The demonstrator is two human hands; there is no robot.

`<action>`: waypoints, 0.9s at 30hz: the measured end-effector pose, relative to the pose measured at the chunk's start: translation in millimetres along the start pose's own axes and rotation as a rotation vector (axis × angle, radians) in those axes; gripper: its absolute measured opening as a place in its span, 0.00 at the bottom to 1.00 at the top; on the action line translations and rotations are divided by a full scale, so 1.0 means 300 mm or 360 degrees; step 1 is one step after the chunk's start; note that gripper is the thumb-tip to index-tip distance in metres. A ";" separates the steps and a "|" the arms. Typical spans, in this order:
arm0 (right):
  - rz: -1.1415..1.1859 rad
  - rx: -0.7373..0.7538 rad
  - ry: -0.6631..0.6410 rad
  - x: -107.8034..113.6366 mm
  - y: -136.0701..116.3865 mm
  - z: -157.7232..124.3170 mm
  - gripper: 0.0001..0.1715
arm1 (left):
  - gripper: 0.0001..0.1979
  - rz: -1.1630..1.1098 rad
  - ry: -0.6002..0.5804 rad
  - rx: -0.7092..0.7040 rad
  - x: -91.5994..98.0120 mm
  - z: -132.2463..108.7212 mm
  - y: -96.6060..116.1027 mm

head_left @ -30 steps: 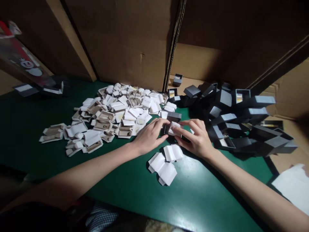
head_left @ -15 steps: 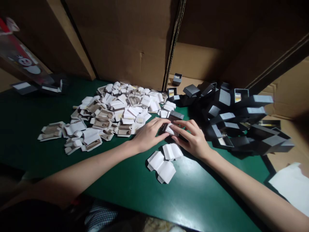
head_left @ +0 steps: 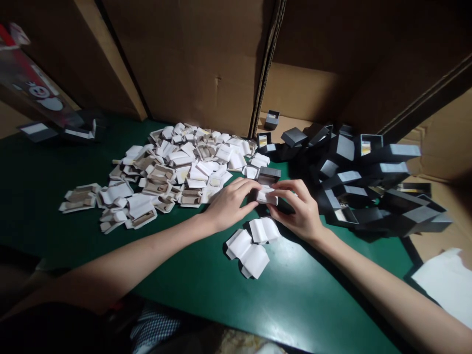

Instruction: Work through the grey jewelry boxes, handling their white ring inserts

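Both hands meet mid-worktop. Left hand (head_left: 228,204): fingers curled close together, tips pinching the left end of a white insert (head_left: 266,195). Right hand (head_left: 300,211): thumb and forefinger pinch its right end, other fingers bent beneath. The insert is held just over the green worktop (head_left: 184,280), directly near-side of a small open black box (head_left: 268,175); contact between them cannot be told. Far left: white heap (head_left: 177,167) of like pieces. Right: black pile (head_left: 361,182) of boxes. Near my hands, three folded white pieces (head_left: 252,248) lie flat. Cardboard wall (head_left: 191,64) stands along the far edge.
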State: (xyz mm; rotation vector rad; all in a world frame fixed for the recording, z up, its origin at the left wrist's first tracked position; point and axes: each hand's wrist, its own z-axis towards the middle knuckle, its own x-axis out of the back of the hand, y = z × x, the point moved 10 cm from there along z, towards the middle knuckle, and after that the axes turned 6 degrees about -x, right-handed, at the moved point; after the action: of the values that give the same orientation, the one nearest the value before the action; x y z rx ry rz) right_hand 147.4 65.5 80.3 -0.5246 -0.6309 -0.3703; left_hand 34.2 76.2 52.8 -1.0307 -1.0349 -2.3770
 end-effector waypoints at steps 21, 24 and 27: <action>-0.0017 -0.0073 0.0026 0.006 0.023 -0.002 0.08 | 0.02 -0.0012 -0.0002 0.0025 0.001 -0.004 -0.013; -0.0056 -0.0072 0.0033 0.005 0.026 -0.009 0.08 | 0.02 -0.0020 -0.0010 0.0024 0.000 -0.003 -0.013; -0.0055 -0.0035 0.0006 -0.003 0.024 -0.014 0.09 | 0.02 -0.0046 0.0004 0.0033 0.004 -0.002 -0.010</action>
State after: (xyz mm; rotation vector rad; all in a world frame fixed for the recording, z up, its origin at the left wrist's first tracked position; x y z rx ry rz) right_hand 152.0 69.1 74.4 -0.5344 -0.6333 -0.4109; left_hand 31.4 77.9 51.9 -1.0114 -1.0785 -2.3846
